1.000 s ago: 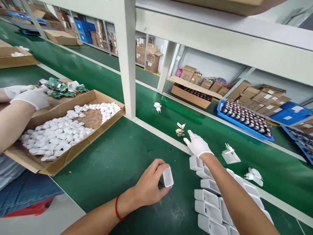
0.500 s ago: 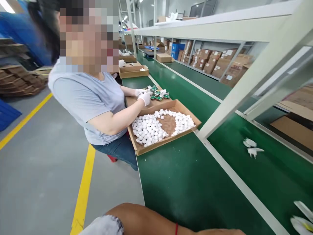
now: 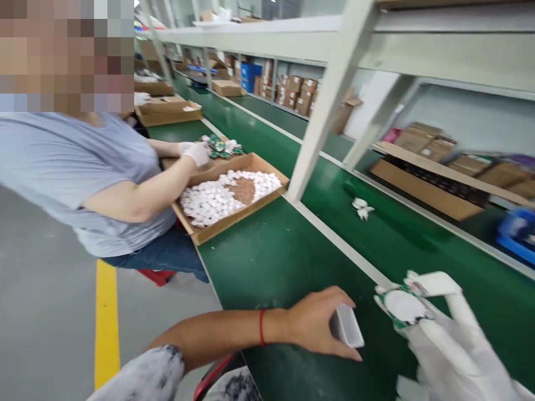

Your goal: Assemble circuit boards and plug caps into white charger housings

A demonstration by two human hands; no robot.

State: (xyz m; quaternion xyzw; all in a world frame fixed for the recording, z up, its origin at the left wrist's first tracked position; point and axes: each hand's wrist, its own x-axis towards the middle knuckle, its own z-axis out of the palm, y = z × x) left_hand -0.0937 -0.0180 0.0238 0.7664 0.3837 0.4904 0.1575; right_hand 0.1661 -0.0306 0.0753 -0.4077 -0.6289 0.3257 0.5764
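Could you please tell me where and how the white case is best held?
I'd grip the case by its outer side walls, coming from the picture's left as the left hand does, since its open end faces right.

Yellow stripe (image 3: 106, 323) on grey floor (image 3: 50, 289), blue tray (image 3: 512, 245) at right, cardboard boxes (image 3: 293, 84) behind

- My view is bright, with soft, cool, fairly even light.
- I see a dull sheen on the green bench (image 3: 267, 262) and darker patches along the belt (image 3: 418, 239) beyond.
- My gloved right hand (image 3: 453, 345) and the white disc (image 3: 403, 306) in it are smeared by motion; my left hand (image 3: 315, 323) looks crisper.
- The far boxes (image 3: 295, 92) look soft to me.
- Wide-angle stretching pulls at my frame's edges.
- Pixel blocks mask my co-worker's (image 3: 104, 172) head.
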